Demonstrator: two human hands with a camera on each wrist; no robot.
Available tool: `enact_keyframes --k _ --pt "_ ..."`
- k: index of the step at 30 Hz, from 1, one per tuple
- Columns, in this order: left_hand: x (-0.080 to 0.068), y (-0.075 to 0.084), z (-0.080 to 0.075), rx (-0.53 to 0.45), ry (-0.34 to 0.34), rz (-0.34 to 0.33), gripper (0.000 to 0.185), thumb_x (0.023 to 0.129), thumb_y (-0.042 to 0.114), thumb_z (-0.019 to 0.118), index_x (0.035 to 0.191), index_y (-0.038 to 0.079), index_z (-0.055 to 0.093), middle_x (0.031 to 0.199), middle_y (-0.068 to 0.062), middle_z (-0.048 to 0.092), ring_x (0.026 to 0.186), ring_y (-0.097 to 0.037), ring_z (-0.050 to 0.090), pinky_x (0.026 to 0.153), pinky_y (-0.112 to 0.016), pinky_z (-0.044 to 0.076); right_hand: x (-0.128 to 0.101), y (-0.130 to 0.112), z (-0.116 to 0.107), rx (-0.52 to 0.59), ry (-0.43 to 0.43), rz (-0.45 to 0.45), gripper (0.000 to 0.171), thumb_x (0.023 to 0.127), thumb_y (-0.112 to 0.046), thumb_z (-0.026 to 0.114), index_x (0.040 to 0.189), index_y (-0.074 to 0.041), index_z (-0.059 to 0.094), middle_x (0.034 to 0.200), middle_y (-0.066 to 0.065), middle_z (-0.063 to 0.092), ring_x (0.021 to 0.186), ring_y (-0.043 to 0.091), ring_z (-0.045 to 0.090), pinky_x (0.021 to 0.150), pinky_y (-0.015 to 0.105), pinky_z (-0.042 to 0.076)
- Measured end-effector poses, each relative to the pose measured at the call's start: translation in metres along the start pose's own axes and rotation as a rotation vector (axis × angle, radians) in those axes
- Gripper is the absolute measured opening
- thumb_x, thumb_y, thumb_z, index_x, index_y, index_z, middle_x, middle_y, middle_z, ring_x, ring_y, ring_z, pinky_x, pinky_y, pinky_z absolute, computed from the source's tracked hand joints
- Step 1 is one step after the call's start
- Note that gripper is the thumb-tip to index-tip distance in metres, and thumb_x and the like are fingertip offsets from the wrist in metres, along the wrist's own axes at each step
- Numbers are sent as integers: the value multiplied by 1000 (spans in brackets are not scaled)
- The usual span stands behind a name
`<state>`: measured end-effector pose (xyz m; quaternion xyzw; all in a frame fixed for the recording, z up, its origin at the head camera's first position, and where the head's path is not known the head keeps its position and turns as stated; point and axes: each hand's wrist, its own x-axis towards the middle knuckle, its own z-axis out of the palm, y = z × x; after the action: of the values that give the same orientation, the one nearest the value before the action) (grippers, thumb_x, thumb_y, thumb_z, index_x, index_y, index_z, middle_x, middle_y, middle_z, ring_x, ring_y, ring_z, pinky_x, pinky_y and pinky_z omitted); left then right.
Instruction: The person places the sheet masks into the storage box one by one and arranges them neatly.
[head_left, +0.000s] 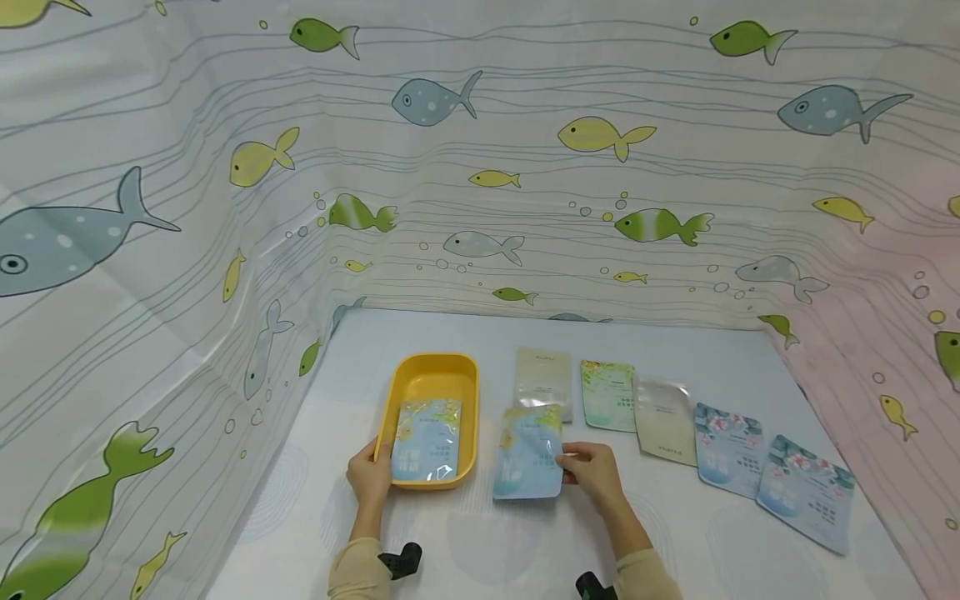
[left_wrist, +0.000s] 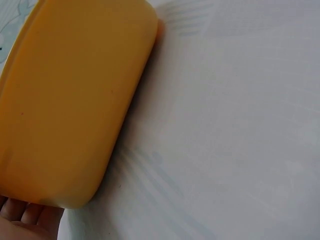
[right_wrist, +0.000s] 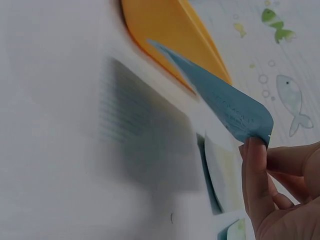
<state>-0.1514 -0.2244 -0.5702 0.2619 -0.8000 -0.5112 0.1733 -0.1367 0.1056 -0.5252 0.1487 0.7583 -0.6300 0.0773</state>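
A yellow tray (head_left: 420, 379) stands on the pale table with one blue-and-yellow packet (head_left: 426, 440) lying in it. My left hand (head_left: 369, 477) grips the tray's near left corner; the left wrist view shows the tray's wall (left_wrist: 70, 105) and my fingertips (left_wrist: 25, 212) under it. My right hand (head_left: 588, 468) pinches the right edge of a second blue-and-yellow packet (head_left: 528, 452), lifted just right of the tray. In the right wrist view that packet (right_wrist: 225, 102) is seen edge-on between thumb and fingers (right_wrist: 255, 175), with the tray (right_wrist: 170, 35) behind.
A row of flat packets lies to the right: a pale one (head_left: 543, 379), a green one (head_left: 608, 395), a cream one (head_left: 664, 419) and two blue floral ones (head_left: 729, 450) (head_left: 806, 492). Fish-print curtain walls (head_left: 480, 167) close in the table on three sides.
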Motion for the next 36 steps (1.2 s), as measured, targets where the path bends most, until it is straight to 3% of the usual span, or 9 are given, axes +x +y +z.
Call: enact_keyframes --k 16,36 --pt "0 1 0 -2 3 -2 29 90 5 58 114 -11 61 112 -30 61 109 -44 56 90 -51 47 4 -27 2 63 -4 -67 27 81 4 65 107 12 64 85 18 69 63 17 66 60 29 57" --pt "0 0 -1 0 6 14 28 90 4 58 113 -11 62 109 -31 62 104 -44 59 85 -51 50 14 -49 29 108 -75 -145 26 81 6 65 105 13 64 87 23 69 60 17 66 59 31 58"
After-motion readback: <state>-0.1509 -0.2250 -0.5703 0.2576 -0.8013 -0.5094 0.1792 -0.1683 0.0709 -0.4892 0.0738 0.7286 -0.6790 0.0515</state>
